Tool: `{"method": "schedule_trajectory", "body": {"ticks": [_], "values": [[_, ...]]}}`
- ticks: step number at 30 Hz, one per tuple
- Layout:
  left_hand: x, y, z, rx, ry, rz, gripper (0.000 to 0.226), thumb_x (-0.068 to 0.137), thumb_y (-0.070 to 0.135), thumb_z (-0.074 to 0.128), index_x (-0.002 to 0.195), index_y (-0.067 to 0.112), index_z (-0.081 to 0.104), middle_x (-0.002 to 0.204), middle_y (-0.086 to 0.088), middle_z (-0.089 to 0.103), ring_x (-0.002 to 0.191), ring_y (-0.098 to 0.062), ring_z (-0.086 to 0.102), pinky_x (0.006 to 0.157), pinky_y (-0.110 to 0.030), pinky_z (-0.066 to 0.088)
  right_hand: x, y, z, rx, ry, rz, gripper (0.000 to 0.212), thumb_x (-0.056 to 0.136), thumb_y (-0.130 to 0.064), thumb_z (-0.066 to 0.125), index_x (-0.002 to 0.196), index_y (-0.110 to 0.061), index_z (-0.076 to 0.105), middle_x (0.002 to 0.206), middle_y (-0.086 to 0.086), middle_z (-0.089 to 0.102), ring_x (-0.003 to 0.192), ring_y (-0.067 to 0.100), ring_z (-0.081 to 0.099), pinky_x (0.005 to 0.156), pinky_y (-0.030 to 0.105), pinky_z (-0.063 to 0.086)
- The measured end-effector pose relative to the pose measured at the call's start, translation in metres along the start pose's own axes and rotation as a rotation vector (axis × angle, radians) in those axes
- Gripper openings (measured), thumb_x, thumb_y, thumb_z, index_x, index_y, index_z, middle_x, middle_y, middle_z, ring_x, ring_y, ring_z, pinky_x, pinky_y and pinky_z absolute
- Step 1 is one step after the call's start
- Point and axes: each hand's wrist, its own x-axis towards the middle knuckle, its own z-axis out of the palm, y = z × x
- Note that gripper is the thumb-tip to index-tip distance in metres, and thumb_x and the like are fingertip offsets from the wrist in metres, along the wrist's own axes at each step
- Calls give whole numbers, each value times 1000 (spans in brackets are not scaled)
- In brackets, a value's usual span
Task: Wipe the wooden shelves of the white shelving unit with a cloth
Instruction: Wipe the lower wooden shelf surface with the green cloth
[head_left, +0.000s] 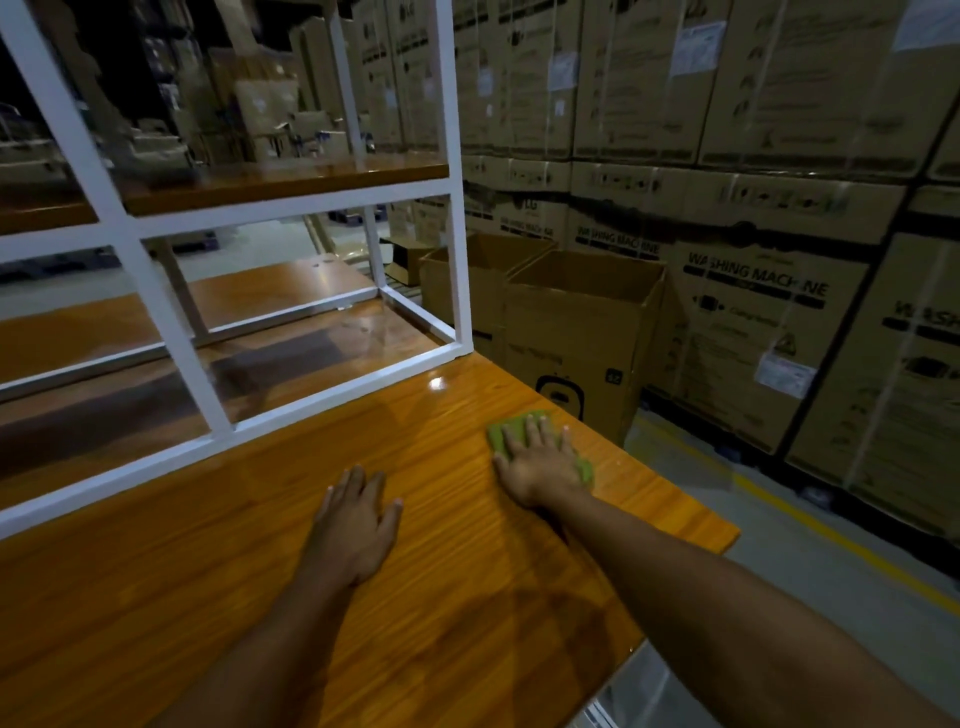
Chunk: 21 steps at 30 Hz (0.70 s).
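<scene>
a view from a head-worn camera looked down over a glossy orange-brown wooden desk (441, 597) in a dim warehouse. 2 bare forearms reached forward onto the wood. the right hand (543, 460) lay flat with fingers spread, pressing a green cloth (501, 430) against the surface near the desk's right edge; the cloth showed past the fingertips and again beside the wrist, so the hand was pressing down on it, not clenched around it. the left hand (358, 522) rested open and flat on bare wood, palm down, holding nothing, well apart from the cloth and nearer the camera.

behind the hands stood the white shelving unit (460, 249), its metal frame resting on the wood. an upper wooden shelf (291, 179) sat inside the frame, and a lower wooden shelf (270, 296) showed beneath it through the open bars. the cloth lay in front of the frame, near its right front corner but not touching it.

to the right, beyond the desk edge, 2 open cardboard boxes (582, 322) stood on the grey floor (810, 561), which carried a yellow line. behind them rose stacked cartons (753, 322) printed with "washing machine", wrapped in clear film.
</scene>
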Motion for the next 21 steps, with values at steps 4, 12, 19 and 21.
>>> {"method": "schedule_trajectory", "body": {"ticks": [4,12,19,21], "values": [[17,-1,-4,5,1,-7,60,101,53,27,151,21,27,162,-8,14,150,-24,8,121,-44,8,-10,-48,11,-42,-29,-207,65,103,-60,11,159,-31,-2,166,12,-10,152,30,-15,120,60,-10],[16,-1,-8,9,-23,12,60,101,52,27,151,20,25,162,-9,14,150,-26,7,122,-43,8,-60,42,9,-18,-22,-109,70,94,-72,5,157,-43,-5,165,-2,-17,153,20,-14,121,61,-5],[16,4,-7,-1,30,-8,58,100,51,31,150,20,29,161,-8,20,149,-26,13,119,-40,16,37,11,-2,86,20,81,68,100,-66,12,160,-35,2,168,8,-9,153,30,-12,118,64,-9],[20,2,-6,-16,37,-12,58,100,51,33,149,21,32,160,-8,23,148,-26,15,118,-40,20,54,-24,1,77,19,2,67,101,-64,11,159,-34,1,167,10,-9,153,32,-13,118,64,-9]]}}
